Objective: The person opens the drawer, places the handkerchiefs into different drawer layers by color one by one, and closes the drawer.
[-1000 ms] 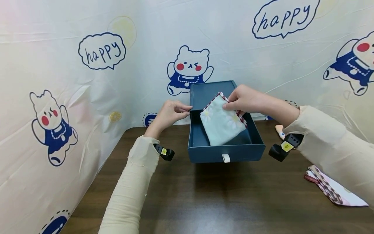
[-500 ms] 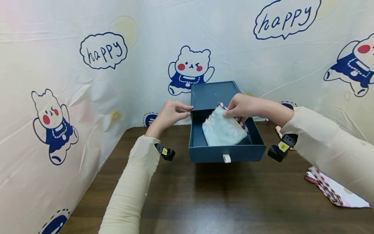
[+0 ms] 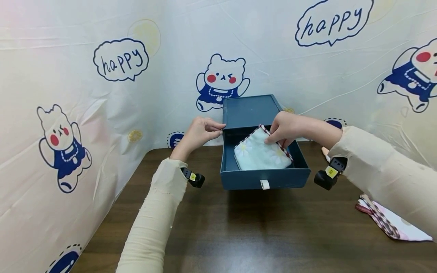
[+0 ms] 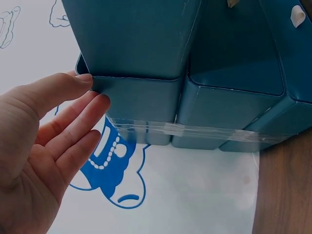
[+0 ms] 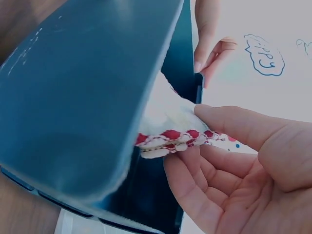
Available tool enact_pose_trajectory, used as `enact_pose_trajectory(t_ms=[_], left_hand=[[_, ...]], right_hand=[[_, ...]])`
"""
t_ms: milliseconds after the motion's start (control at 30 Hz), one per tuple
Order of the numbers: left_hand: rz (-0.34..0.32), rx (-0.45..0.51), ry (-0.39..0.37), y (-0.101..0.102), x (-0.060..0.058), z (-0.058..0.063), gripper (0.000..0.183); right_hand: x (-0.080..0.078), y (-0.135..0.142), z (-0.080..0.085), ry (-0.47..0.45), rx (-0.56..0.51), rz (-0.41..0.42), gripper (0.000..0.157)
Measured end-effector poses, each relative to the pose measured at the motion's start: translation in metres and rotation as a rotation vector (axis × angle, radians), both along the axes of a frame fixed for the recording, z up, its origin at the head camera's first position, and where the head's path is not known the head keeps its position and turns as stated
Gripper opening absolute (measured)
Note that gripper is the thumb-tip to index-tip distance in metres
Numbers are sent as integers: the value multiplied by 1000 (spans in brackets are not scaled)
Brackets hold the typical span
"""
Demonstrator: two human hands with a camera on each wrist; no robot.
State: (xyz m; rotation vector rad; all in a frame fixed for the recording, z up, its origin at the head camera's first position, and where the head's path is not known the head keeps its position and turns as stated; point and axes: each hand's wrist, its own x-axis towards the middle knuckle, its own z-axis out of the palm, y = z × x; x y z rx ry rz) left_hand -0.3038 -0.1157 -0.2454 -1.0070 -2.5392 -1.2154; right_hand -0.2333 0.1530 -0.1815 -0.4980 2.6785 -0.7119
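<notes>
A dark blue drawer unit has its top drawer, which bears a white pull tab, drawn out toward me. My left hand pinches the front corner of the unit with thumb and index finger; the left wrist view shows the other fingers loosely bent beside it. My right hand pinches a folded pale mint cloth by its red-and-white trimmed edge. Printed with daisies, the cloth lies tilted inside the drawer, below the rim at the front. From the right wrist, the drawer wall hides much of the cloth.
On the brown table, a white and pink cloth with checked trim lies at the right. Another small cloth shows partly behind the right wrist. Clear tape runs across the stacked drawers. A printed sheet covers the wall behind.
My right hand has lowered the folded cloth farther into the drawer and shifted slightly right over the last half second. The left hand keeps its place at the unit's corner.
</notes>
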Motion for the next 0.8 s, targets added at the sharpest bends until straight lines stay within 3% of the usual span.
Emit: enact_pose_trajectory(t_ms=[333,800], left_hand=[[2,-13,-7,0,0,1,25],[-9,-1,-10,1,-2,0,24]], right_hand=[[1,7,-4,-28,-15,-42,29],[1,7,-8,-68,-20,-36,27]])
